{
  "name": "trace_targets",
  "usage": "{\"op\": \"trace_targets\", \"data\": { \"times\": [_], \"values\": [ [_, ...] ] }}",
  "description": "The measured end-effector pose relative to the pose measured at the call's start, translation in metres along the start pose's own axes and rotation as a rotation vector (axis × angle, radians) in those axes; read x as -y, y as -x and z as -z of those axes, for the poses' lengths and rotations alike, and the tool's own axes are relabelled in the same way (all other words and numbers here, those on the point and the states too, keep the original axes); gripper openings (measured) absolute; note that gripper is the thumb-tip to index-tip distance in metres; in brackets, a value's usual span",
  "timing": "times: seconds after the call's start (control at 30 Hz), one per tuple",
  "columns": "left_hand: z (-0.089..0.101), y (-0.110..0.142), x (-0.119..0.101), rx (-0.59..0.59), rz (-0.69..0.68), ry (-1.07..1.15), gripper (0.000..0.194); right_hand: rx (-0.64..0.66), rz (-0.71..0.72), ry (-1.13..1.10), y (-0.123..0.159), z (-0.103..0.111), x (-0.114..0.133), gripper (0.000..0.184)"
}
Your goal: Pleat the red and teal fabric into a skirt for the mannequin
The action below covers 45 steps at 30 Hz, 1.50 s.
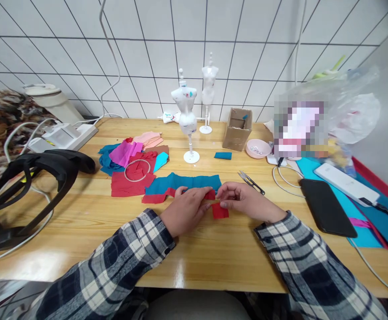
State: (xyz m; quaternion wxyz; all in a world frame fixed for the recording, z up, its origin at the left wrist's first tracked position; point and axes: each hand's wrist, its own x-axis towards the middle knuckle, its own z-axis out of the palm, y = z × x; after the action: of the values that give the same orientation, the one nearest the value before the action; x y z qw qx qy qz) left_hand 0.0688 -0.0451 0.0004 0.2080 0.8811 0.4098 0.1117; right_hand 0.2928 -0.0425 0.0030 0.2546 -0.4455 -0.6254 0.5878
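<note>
Your left hand [189,208] lies flattened over the teal-and-red cloth strip [183,184], hiding part of it, mid-table, toward the wooden table's [194,266] front edge; your right fingertips [223,204] pinch something at the small red cloth square [220,210], its top partly covered.

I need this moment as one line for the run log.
left hand: on teal cloth | right hand: fingertips at small red piece | snips: on table near right hand | front dress form: standing

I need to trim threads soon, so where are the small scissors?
In the head view, the scissors lie on the table just beyond the right hand, nearer than the pink bowl.
</note>
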Motion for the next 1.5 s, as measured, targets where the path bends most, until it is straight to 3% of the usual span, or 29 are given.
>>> {"op": "trace_targets", "data": {
  "times": [0.17,0.37,0.7,0.93,1.1,1.33,1.5],
  "values": [
    [0.001,-0.002,-0.003,0.042,-0.030,-0.060,0.032,-0.299,-0.015,0.383,-0.009,0.001,-0.012,0.015],
    [-0.001,-0.002,0.000,0.059,-0.083,-0.100,0.037,-0.358,0.000,0.658,-0.011,-0.001,-0.008,0.016],
    [-0.001,-0.003,0.002,0.066,-0.121,-0.109,0.034,-0.410,-0.088,0.662,-0.015,-0.002,-0.008,0.010],
    [-0.005,-0.005,0.003,0.055,-0.136,-0.148,0.054,-0.416,-0.129,0.740,-0.016,-0.004,-0.004,0.012],
    [-0.010,-0.007,0.001,0.052,-0.148,-0.227,0.056,-0.410,-0.132,0.814,-0.017,-0.009,-0.001,0.012],
    [-0.011,-0.007,-0.001,0.027,-0.152,-0.269,0.053,-0.519,-0.166,0.822,-0.014,-0.008,0.000,0.034],
    [-0.011,-0.006,-0.001,0.022,-0.158,-0.262,0.052,-0.522,-0.219,0.746,-0.012,-0.001,-0.005,0.032]
  ]
}}
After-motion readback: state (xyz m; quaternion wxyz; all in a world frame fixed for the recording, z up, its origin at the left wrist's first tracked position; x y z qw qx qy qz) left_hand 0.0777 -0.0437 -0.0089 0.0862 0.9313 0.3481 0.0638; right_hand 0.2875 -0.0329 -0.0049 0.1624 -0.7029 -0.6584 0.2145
